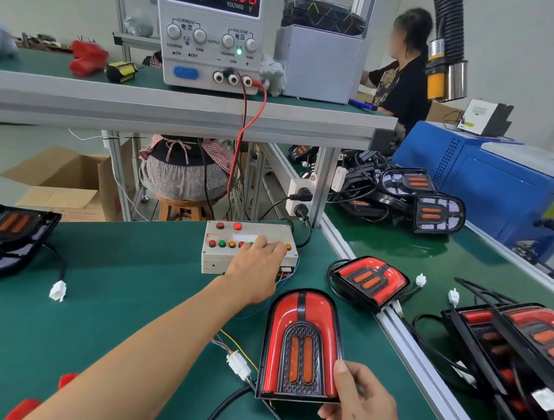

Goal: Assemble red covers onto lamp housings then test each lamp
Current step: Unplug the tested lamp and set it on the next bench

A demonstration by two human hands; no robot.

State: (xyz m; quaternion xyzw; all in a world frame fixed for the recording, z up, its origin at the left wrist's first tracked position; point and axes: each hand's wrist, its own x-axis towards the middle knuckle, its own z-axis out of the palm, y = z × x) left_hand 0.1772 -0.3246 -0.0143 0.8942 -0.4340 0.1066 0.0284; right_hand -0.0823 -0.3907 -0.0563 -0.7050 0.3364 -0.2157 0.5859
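Testing step underway: left hand (257, 269) at frame centre, fingers extended, pressing test box (247, 249) buttons; right hand (362, 412) grips lamp (302, 344), lower centre on tabletop (89, 292). Next: likely check lighting, unplug connector (238, 365).

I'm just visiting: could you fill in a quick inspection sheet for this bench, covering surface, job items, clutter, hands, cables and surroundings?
Surface: green mat.
Job's things: red-covered lamp lit; button box; uncovered housing at left.
Clutter: finished lamps at right.
Hands: left hand presses the box's buttons; right hand holds the lamp's edge.
Cables: white connector beside the lamp; red lead from power supply.
Surroundings: supply reads 12.00 volts; seated worker beyond.
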